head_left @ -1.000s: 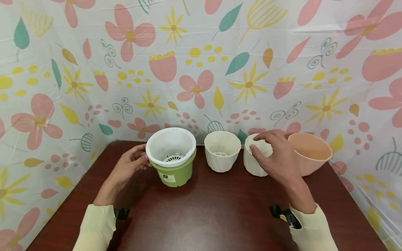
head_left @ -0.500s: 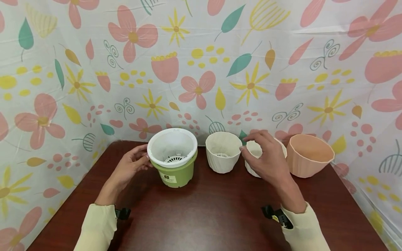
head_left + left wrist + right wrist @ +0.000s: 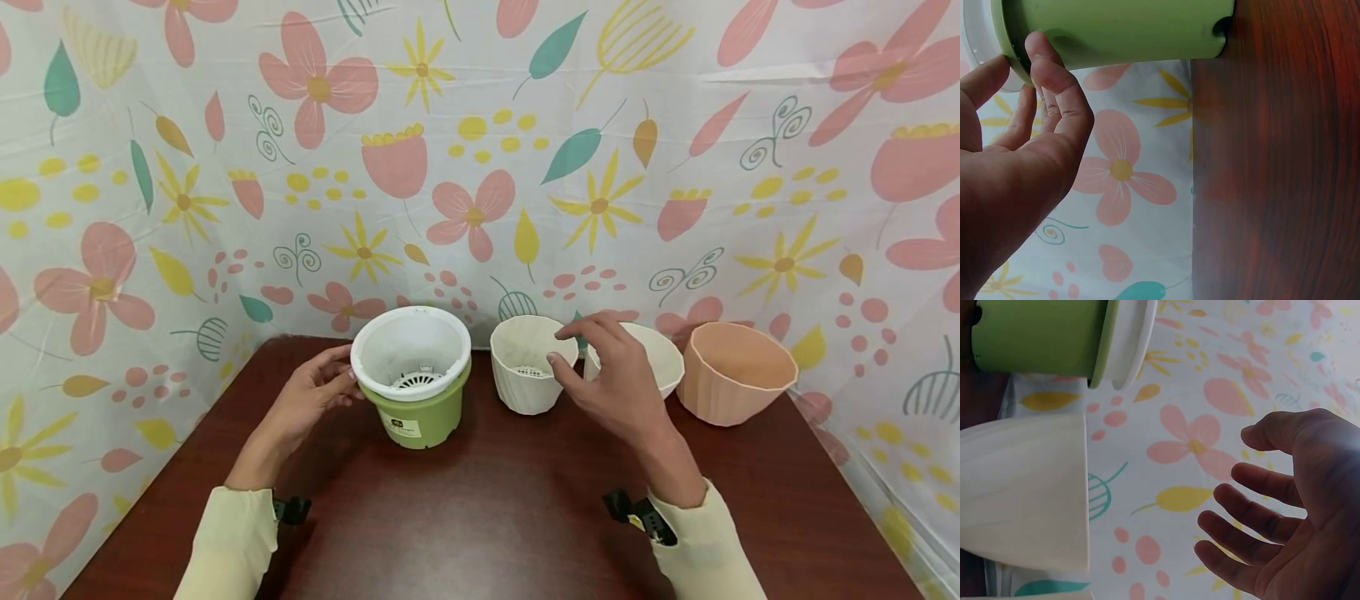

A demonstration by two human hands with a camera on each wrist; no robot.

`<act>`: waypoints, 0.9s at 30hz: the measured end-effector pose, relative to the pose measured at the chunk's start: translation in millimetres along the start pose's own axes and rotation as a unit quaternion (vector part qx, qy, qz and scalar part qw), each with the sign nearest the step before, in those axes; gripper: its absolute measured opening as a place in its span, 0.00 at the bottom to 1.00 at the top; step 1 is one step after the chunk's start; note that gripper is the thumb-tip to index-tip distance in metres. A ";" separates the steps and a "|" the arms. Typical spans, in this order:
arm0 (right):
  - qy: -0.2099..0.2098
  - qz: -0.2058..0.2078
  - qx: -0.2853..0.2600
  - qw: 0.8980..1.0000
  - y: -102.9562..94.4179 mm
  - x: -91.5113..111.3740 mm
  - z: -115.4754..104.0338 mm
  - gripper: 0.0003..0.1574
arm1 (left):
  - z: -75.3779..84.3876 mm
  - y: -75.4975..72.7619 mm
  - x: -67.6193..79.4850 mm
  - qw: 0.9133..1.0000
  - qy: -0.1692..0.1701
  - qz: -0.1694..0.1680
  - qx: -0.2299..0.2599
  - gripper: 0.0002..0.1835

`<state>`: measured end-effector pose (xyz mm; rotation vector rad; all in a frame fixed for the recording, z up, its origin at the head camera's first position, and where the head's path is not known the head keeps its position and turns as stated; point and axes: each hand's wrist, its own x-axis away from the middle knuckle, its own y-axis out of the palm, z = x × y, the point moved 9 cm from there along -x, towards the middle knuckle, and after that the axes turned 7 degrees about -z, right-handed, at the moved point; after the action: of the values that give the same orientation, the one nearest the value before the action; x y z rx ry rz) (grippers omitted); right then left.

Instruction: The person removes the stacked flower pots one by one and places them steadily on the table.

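At the left of the head view, my left hand (image 3: pixel 311 396) holds the side of a green flower pot (image 3: pixel 423 421) at its rim. A white slotted pot liner (image 3: pixel 411 350) sits inside that pot, its rim raised above the green edge. The left wrist view shows fingertips (image 3: pixel 1047 50) against the green rim and wall. My right hand (image 3: pixel 611 383) hovers, fingers spread and bent, holding nothing. It is over the gap between a white ribbed pot (image 3: pixel 525 383) and a second white pot (image 3: pixel 656 358), partly hiding both. The right wrist view shows this hand (image 3: pixel 1279 519) apart from the pots.
A peach ribbed pot (image 3: pixel 738 379) stands at the right end of the row. All the pots are on a dark reddish wooden table (image 3: pixel 480 508), close to its back edge. A flower-patterned cloth (image 3: pixel 480 142) hangs right behind them.
My right hand has moved left, from over the second white pot toward the first, uncovering more of the second and peach pots. The left hand stays on the green pot.
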<state>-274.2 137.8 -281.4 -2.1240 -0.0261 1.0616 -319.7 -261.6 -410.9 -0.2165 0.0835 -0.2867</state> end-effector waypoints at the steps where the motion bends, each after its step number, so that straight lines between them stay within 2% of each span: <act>1: -0.004 -0.001 -0.002 1.000 1.5 -0.6 -1.6 0.14 | 0.0 -0.1 0.0 1.000 0.000 0.000 0.000 0.30; 27: -0.016 -0.035 -0.053 0.998 39.0 -14.8 -27.3 0.14 | -1.0 -0.3 -0.6 1.000 -0.006 -0.001 0.004 0.31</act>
<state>-276.3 88.1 -285.6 -2.1838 -0.1750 1.0732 -320.5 -261.9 -411.8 -0.2110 0.0707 -0.2871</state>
